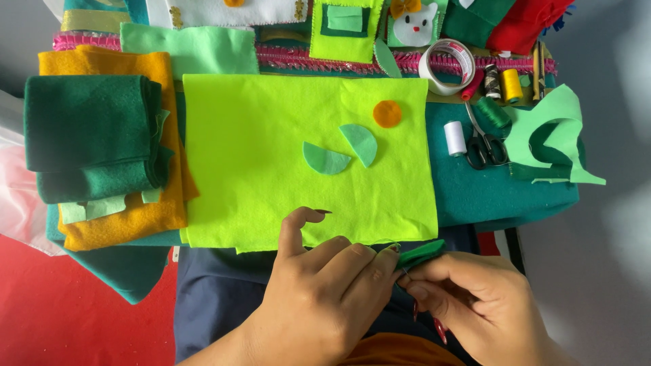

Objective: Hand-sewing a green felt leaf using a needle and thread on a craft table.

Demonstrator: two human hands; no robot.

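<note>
Felt in many colours covers the small table, with a bright lime sheet (305, 159) spread in the middle. On it lie 2 pale green half-circles (342, 152) and 1 orange disc (387, 113), loose and apparently unattached, so the joining looks barely begun. At the sheet's near edge, the left hand (325, 291) and right hand (475, 298) pinch a small dark green felt piece (420, 254) between closed fingertips (index finger lifted).
</note>
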